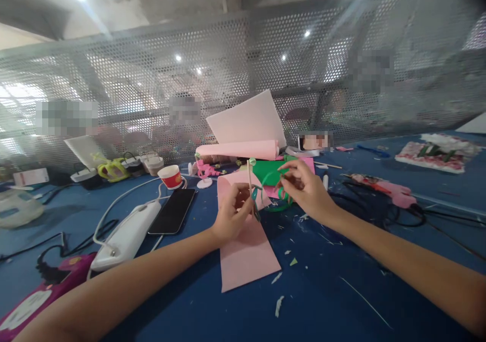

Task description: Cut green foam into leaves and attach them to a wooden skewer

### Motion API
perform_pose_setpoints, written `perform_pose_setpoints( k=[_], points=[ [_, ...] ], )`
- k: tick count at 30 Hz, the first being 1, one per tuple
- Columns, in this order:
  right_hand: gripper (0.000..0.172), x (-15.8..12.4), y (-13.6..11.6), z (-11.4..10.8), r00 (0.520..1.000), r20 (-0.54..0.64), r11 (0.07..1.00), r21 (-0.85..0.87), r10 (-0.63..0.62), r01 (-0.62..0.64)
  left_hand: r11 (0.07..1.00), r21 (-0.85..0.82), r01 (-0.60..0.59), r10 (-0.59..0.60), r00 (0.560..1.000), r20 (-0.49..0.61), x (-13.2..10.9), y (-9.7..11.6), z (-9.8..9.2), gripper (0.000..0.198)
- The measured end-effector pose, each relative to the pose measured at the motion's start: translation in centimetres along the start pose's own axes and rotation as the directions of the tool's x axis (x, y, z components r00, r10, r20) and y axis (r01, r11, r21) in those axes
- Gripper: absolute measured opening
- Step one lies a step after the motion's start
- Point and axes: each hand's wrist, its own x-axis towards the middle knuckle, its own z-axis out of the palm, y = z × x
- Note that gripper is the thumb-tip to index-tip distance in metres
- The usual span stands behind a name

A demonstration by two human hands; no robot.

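My left hand is closed around a thin pale stick that stands nearly upright, with a small light-green piece at its top. A narrow green strip curves from beside the stick towards my right hand. The thumb and fingers of that hand are pinched together on the strip, to the right of the stick. Green sheet material lies behind the hands, and a sheet of pink paper lies flat under my left hand.
On the left are a black phone, a white power strip and a red-and-white paper cup. A pink glue gun with cables lies at right. Pink rolled sheets sit before the perforated metal screen. Scraps dot the blue table.
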Motion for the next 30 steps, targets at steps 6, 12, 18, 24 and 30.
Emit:
perform_pose_setpoints(
  k=[6, 12, 18, 24, 30],
  points=[
    [0.026, -0.3, -0.5, 0.6, 0.991, 0.069, 0.983, 0.133, 0.115, -0.123, 0.987, 0.111, -0.113, 0.099, 0.987, 0.123, -0.7, 0.9, 0.1, 0.019],
    [0.030, 0.5, -0.5, 0.0, 0.980, 0.040, 0.947, 0.253, 0.195, -0.199, 0.994, 0.046, -0.100, 0.099, 0.995, 0.032, -0.5, 0.2, 0.1, 0.020],
    [0.036, 2.1, 1.7, -2.0, 0.960, -0.003, 0.958, 0.070, 0.279, -0.278, 0.998, 0.022, -0.066, 0.066, 0.997, 0.028, -0.2, 0.1, 0.0, 0.023],
    [0.017, 2.5, 2.4, -3.6, 0.988, -0.112, 0.787, -0.617, -0.104, 0.013, 0.996, 0.054, -0.074, 0.073, 0.997, 0.033, -0.2, 0.4, 0.1, 0.024],
    [0.033, 2.2, 0.7, -4.4, 0.920, 0.357, 0.645, -0.743, 0.160, 0.176, 0.998, 0.058, -0.021, 0.020, 1.000, 0.016, -0.1, 0.4, 0.2, 0.024]
  ],
)
